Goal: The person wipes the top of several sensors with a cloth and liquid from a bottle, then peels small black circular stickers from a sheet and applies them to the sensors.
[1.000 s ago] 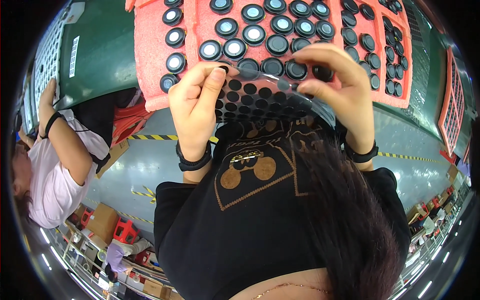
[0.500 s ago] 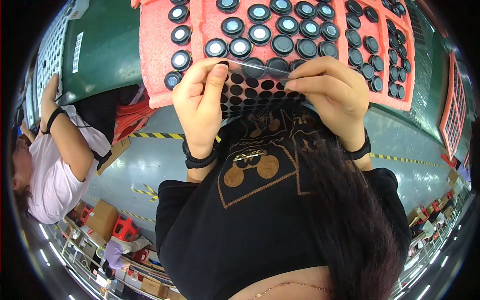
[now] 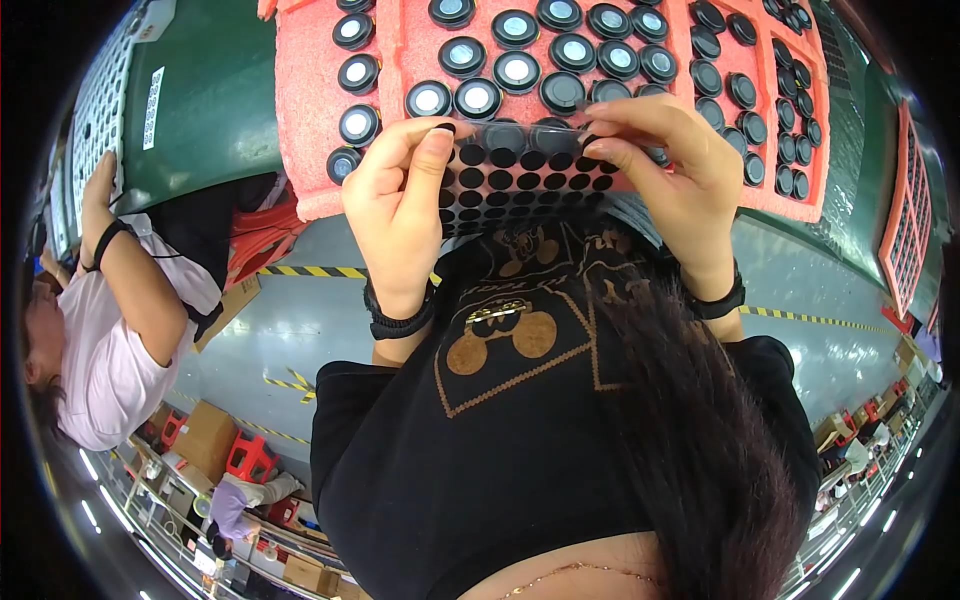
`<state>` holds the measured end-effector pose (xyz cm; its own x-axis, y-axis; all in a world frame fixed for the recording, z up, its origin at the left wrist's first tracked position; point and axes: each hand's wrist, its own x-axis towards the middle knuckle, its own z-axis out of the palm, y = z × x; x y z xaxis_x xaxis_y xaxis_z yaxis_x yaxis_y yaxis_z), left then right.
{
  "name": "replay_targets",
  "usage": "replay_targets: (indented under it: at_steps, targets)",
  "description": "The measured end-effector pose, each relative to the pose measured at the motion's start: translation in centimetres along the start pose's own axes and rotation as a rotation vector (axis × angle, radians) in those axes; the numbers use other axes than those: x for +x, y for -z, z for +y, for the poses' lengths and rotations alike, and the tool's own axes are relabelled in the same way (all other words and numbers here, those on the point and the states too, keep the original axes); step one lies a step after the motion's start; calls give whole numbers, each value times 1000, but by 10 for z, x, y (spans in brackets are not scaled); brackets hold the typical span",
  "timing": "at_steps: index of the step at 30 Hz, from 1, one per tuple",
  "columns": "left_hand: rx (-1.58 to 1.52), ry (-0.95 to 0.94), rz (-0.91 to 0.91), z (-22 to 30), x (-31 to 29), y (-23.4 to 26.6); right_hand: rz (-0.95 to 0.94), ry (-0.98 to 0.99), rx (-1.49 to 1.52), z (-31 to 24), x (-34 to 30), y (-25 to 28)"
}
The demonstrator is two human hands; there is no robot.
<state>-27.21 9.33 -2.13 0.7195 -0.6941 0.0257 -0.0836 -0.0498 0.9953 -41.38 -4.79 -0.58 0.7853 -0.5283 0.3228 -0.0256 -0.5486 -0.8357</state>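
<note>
A clear sheet with rows of round black stickers hangs between my hands at the near edge of the pink foam tray. My left hand pinches its upper left corner between thumb and forefinger, with a black dot showing at the fingertips. My right hand is closed at the upper right corner, thumb and forefinger pressed on the sheet's edge beside a black sticker. Behind the sheet, several round black parts with pale centres sit in the tray. Some of them show through the clear upper strip.
A green bench runs under the tray. At the left, a co-worker in a light pink top rests a hand by a white perforated tray. Another pink tray stands at the far right. Red stools and cartons are on the floor behind.
My right hand has shifted its fingers on the sheet's upper right edge, the thumb now bent under the forefinger. The sheet has tilted, showing its sticker rows more fully. My left hand has barely moved.
</note>
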Motion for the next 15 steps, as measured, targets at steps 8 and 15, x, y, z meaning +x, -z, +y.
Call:
replay_targets:
  at_steps: [8,15]
  targets:
    - [-6,0,-4,1,1,8,-41,302,171,14,4,-4]
    - [204,-66,-141,5,5,25,152,87,377,23,31,-31]
